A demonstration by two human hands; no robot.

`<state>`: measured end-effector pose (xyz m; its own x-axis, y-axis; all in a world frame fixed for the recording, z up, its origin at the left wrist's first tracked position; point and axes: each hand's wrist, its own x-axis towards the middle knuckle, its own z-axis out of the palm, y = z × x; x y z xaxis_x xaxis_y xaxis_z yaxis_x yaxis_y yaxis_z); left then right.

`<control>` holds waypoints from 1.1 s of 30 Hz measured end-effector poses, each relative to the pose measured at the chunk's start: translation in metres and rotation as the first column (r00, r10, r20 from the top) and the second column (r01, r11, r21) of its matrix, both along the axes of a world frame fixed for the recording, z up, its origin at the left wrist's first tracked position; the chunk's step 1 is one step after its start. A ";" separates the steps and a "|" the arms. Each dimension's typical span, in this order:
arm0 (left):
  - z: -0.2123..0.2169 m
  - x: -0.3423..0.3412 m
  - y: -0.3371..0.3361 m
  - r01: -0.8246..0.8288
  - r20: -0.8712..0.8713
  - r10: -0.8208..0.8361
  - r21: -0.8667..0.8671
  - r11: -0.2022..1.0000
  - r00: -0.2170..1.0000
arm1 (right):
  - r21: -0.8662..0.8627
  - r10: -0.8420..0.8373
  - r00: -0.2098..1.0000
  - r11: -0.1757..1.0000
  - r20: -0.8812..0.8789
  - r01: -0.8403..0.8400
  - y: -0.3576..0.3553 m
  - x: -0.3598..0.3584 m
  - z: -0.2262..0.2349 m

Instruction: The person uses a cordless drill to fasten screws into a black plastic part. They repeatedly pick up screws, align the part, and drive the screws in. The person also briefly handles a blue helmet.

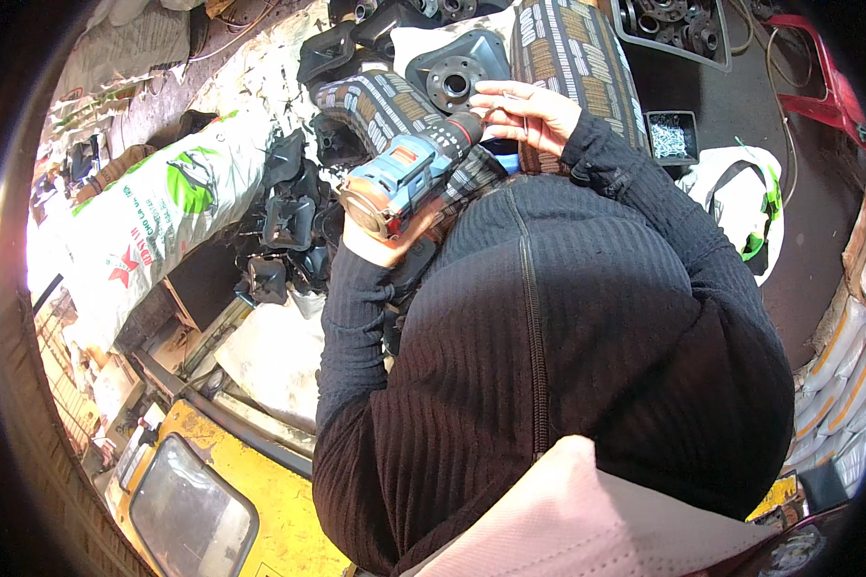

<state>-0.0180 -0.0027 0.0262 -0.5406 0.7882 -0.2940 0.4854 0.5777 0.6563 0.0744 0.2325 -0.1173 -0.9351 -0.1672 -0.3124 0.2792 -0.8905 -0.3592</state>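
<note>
A blue cordless drill is in my left hand, its black chuck pointing up and to the right. My left fingers wrap the grip, partly hidden beneath the drill's body. My right hand is at the front of the chuck, fingertips drawn together there; anything between them is too small to make out. Just beyond both hands, between my knees in patterned trousers, sits a black flared part with a round metal flange on it.
Several black molded parts are piled on the left, beside a large white sack. To the right are a small tray of screws, a grey crate of metal flanges and a red plastic seat. A yellow machine panel stands lower left.
</note>
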 end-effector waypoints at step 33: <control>-0.003 -0.022 -0.018 0.204 -0.210 -0.197 0.012 0.979 0.958 | -0.170 0.180 0.966 0.974 0.185 -0.149 -0.003 -0.016 -0.034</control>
